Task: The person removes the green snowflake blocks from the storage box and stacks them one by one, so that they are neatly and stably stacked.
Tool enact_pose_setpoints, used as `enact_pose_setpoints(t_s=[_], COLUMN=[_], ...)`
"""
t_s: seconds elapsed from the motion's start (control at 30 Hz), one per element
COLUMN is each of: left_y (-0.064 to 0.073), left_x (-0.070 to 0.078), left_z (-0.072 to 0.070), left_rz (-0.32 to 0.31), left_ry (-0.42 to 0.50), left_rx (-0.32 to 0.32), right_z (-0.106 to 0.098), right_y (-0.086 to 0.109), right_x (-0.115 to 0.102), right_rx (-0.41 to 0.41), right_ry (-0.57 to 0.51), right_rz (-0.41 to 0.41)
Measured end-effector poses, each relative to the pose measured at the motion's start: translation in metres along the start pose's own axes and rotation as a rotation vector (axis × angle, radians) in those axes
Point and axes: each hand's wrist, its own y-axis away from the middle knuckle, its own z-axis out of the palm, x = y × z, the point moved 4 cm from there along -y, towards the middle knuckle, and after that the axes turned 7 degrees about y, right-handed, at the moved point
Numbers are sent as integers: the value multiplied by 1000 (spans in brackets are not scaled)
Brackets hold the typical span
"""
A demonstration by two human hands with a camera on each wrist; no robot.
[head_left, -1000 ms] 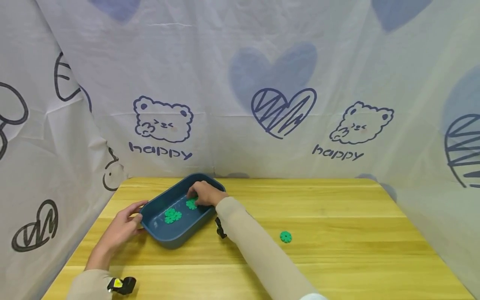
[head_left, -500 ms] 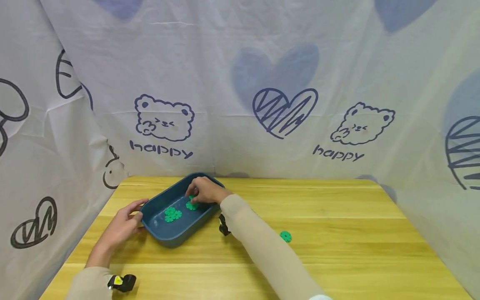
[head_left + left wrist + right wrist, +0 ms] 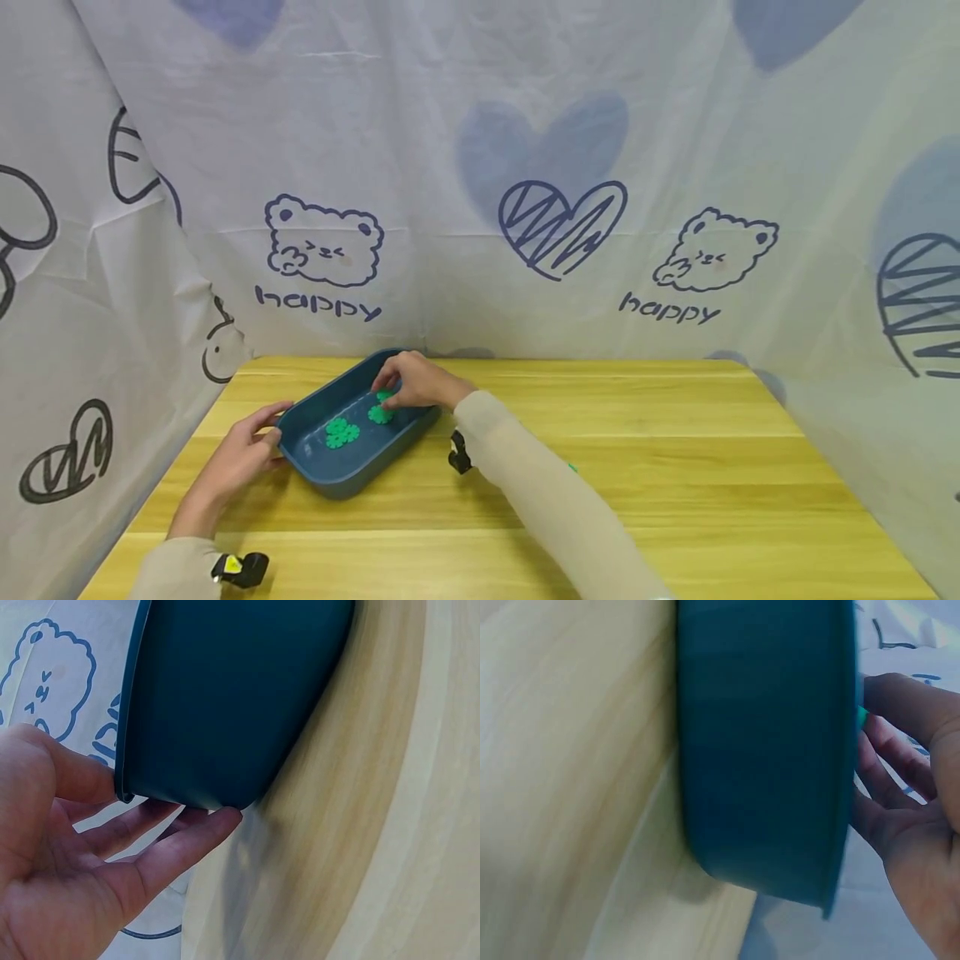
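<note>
A dark blue plastic box [image 3: 352,479] sits slantwise on the wooden table. My left hand [image 3: 243,450] holds its left end, thumb at the rim and fingers against the outer wall, as the left wrist view shows. Over the box's far right part, my right hand [image 3: 422,381] pinches a green notched plastic disc [image 3: 385,394] between thumb and fingers. In the right wrist view only a green sliver of the disc [image 3: 862,716] shows above the rim. Just below the fingers lies another green disc [image 3: 379,415]; several overlapping discs [image 3: 342,433] lie nearer the box's left end.
One more green disc [image 3: 573,467] on the table is almost hidden behind the right sleeve [image 3: 540,483]. A white printed cloth [image 3: 450,283] hangs along the table's back edge and left side. Black wrist cameras [image 3: 243,570] are strapped to both forearms.
My right hand has shifted slightly right and up, and a disc now shows between its fingertips. The sleeve has come over the loose table disc. My left hand stays on the box.
</note>
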Motion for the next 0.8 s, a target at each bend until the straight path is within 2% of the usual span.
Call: enact_pose_setpoints(t_s=[0.13, 0.33, 0.57, 0.8], left_y=[0, 1, 2, 1], left_x=[1, 1, 1, 2], left_z=[1, 0, 1, 0], left_rz=[2, 4, 4, 3], left_ry=[-11, -31, -28, -34], left_rx=[-1, -6, -8, -10], right_z=[-12, -25, -37, -48], right_y=[13, 37, 71, 113], right_x=[-2, 3, 11, 19], right_rx=[14, 31, 38, 20], right_ry=[23, 29, 26, -14], right_rz=[-66, -115, -127, -115])
